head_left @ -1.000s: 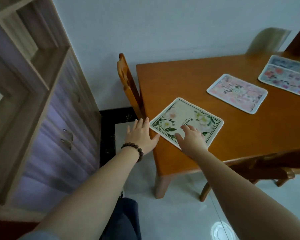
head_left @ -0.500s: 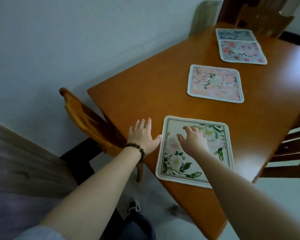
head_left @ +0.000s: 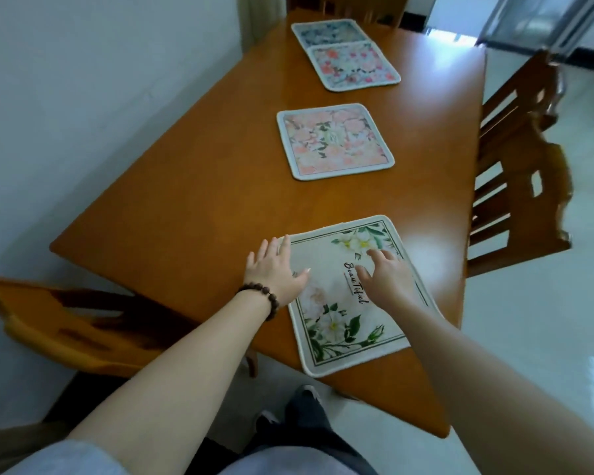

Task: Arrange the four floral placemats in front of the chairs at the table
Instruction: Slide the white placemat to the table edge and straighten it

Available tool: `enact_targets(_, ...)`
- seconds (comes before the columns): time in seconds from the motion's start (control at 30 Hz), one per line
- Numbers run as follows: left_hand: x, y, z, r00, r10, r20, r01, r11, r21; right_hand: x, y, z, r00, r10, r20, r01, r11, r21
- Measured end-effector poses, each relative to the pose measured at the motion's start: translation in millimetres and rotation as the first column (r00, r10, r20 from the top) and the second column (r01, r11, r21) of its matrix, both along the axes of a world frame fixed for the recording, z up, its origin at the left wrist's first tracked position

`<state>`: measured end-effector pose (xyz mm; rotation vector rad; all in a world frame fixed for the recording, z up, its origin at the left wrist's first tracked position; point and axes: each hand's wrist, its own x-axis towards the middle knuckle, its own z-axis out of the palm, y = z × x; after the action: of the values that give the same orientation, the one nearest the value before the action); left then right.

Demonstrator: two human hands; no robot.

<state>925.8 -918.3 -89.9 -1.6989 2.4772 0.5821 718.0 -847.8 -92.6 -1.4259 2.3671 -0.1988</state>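
We see both hands flat and open on the near mat, nothing gripped. Left hand (head_left: 276,270), low centre of frame, has fingers spread and palm down; it lies across the mat's left edge, fingertips on the upper left corner, thumb on the cloth, heel on the bare table (head_left: 192,186). A dark bead bracelet (head_left: 261,299) sits on that wrist. Right hand (head_left: 386,274) is also palm down, fingers loosely splayed, pressed on the mat's middle, partly covering the black script.

Cream mat (head_left: 348,296): beige cloth, thin green border line, white flowers with green leaves at the top right and bottom, script reading "Beautiful" down the centre. It lies flat at the table's near edge, lower centre of frame, and its bottom corner overhangs the edge a little.

Other mats run up the frame. Pink mat (head_left: 333,140) lies alone mid-table, well apart from the hands. Red mat (head_left: 354,65) is at the far end, top centre, overlapping the blue mat (head_left: 326,30) behind it.

Chairs: one chair back (head_left: 59,327) at lower left, just beside the left forearm, tucked at the table's short end. Two chairs (head_left: 518,186) stand along the right side. Another shows at the top edge, blurred.
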Motion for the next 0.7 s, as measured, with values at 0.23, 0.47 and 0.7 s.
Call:
enact_targets(0.23,-8,-22,-12,0.998,-0.048,0.031,0.048,0.999,0.004,-33,32,-6,0.986,-0.159,-0.054,0.148,0.976,-0.161)
enact_targets(0.47,-22,-36,-47,0.987,-0.107,0.117,0.106,0.994,0.017,-49,84,-48,0.954,-0.287,-0.089,0.285,0.958,-0.036)
enact_targets(0.7,-37,-37,-84,0.992,-0.051,0.119,0.044,0.997,0.058,-44,96,-80,0.934,-0.357,-0.015,0.357,0.934,0.015)
